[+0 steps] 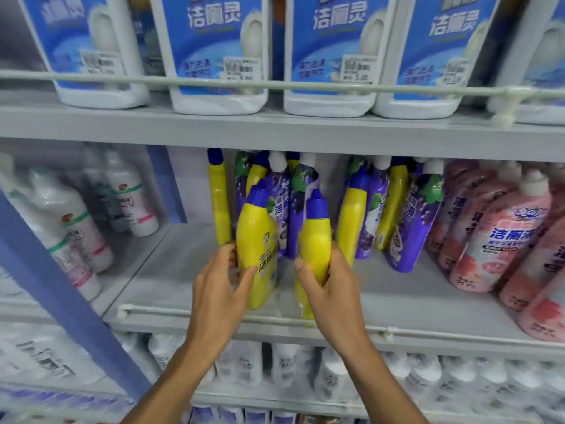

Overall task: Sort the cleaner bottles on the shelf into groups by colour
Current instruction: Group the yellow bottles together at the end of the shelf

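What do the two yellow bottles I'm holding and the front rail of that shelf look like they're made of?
Left yellow bottle and right yellow bottle: probably moulded plastic, fairly glossy, judging by soft highlights and rounded shape. Rail: thin pale rod, matte; coated metal or plastic, cannot tell which.

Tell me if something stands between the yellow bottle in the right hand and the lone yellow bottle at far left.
Yes: the second yellow bottle, which the left hand grips, stands between them at the front of the shelf.

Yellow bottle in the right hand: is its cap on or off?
On: a blue cap tops the yellow bottle that the right hand grips.
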The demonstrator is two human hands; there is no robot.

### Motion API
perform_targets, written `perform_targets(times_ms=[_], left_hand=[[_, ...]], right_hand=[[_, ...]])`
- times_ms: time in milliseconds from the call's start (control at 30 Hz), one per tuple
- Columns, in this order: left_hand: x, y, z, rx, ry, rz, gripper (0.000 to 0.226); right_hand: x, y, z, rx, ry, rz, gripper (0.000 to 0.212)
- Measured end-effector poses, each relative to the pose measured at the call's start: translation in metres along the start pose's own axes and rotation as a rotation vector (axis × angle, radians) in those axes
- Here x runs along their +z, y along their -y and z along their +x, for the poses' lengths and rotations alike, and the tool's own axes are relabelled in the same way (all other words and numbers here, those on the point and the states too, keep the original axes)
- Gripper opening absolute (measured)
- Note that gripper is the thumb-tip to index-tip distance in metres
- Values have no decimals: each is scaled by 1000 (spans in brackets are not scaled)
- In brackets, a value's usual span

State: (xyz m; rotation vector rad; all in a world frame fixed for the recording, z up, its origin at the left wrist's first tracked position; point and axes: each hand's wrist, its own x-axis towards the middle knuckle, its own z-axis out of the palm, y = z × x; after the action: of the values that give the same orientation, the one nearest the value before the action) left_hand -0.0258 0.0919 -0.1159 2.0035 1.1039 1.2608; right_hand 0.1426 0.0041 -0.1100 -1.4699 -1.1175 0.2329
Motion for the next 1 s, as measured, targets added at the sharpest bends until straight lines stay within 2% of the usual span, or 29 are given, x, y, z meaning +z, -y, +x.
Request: perform_targets(times_ms=[167,267,367,500,700,833,933,1000], left_hand=[[-51,36,16,-10,-79,77,34],[-69,59,37,-14,-119,150,33],[-77,85,64,-47,-140,182,26],[-82,108,93,-72,-179,119,27],[-79,112,111,-138,-188,67,27],[-78,115,112,-165,-154,28,49],[-78,117,108,-114,-116,-14,70],[-76,120,108,-101,-100,-45,85]], right_hand=[[67,24,14,-36,189,131,28],[117,28,31,-39,240,194,37],[162,34,47,5,253,260,46],[204,34,67,86,266,329,39],[237,28,88,142,205,244,33],[237,32,97,86,240,193,32],[225,38,104,2,285,151,35],[212,43,110,-92,175,182,38]])
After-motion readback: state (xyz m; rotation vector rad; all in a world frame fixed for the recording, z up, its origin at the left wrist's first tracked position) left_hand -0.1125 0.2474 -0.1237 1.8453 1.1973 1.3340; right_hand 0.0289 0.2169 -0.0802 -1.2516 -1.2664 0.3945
